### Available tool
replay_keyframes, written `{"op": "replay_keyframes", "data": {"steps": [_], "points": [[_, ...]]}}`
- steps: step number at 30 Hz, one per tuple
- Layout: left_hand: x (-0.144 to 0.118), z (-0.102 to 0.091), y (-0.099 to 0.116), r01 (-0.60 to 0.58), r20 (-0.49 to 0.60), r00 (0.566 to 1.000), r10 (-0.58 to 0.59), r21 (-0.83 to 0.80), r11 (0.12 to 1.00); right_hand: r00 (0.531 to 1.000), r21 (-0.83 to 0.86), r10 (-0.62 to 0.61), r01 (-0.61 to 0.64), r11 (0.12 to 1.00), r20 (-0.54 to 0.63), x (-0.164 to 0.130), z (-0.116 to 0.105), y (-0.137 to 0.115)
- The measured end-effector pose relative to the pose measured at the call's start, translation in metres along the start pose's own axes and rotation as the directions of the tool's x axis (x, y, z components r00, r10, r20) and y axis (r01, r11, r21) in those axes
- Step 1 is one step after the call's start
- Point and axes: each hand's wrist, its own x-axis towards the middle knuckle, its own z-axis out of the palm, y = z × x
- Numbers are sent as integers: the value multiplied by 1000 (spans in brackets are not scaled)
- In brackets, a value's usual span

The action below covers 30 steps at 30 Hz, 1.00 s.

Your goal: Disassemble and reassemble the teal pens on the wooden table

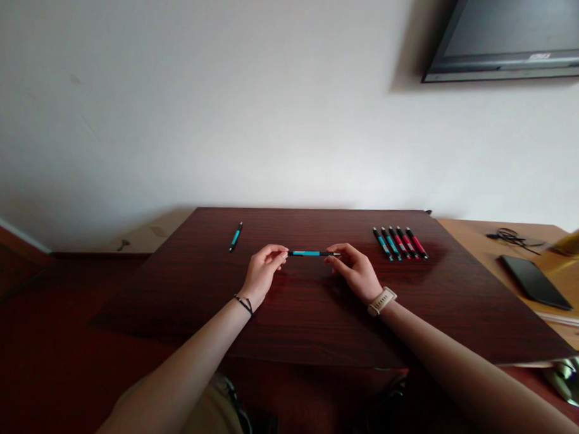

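A blue-and-black pen [307,253] lies level between my two hands, over the middle of the dark wooden table. My left hand [265,267] pinches its left end between thumb and fingertips. At the other end, where the silvery tip shows, my right hand [354,268] has thumb and fingers closed around it. Another blue pen [235,237] rests alone on the table to the left. Over on the right is a slanted row of several pens, blue ones [382,243] on the left and red ones [411,242] on the right.
The dark table [286,318] stands against a white wall. Beside it on the right, a lighter wooden desk [478,242] carries a black cable [511,237], a flat black device [534,281] and a yellow object [571,246]. A television [518,41] hangs at upper right.
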Motion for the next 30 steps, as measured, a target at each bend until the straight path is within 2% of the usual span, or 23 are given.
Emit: {"op": "replay_keyframes", "data": {"steps": [5,22,30], "points": [[0,0,0,0,-7,1000,0,9,1000,999,-21,31,-30,999,26,0,0,-1],[0,0,0,-1,-7,1000,1,10,1000,1000,-22,0,1,1000,8,0,0,3],[-1,1,4,-2,-9,1000,2,21,1000,1000,-56,22,-21,998,10,-1,0,-5]]}}
